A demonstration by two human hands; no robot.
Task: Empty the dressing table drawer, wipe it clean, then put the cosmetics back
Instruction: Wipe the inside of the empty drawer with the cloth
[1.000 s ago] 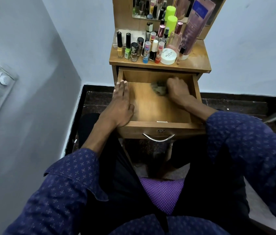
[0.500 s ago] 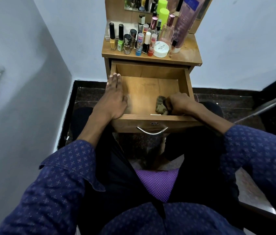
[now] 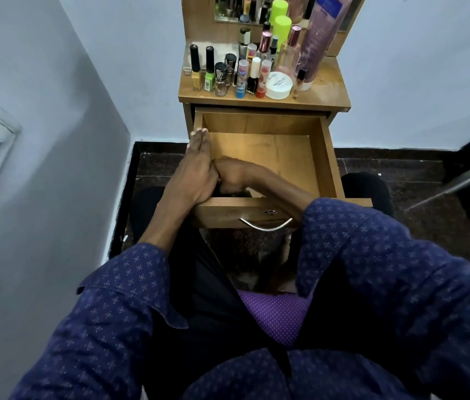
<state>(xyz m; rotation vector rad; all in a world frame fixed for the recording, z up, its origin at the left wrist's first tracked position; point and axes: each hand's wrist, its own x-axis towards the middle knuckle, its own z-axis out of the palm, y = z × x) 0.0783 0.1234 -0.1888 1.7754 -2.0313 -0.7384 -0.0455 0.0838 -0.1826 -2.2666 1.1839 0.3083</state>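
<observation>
Left hand [image 3: 196, 171] lies flat, fingers straight, along the left wall of the drawer [image 3: 326, 157], fingertips near its back corner. Drawer is pulled fully out; wooden floor bare where visible. Right hand [image 3: 232, 176] sits in the front-left corner, fingers curled downward; a dark scrap of cloth [image 3: 235, 194] shows just beneath it, so grip appears closed on the cloth. Cosmetics [image 3: 245, 73] stand upright, clustered on the dressing table [image 3: 329, 93] top.
</observation>
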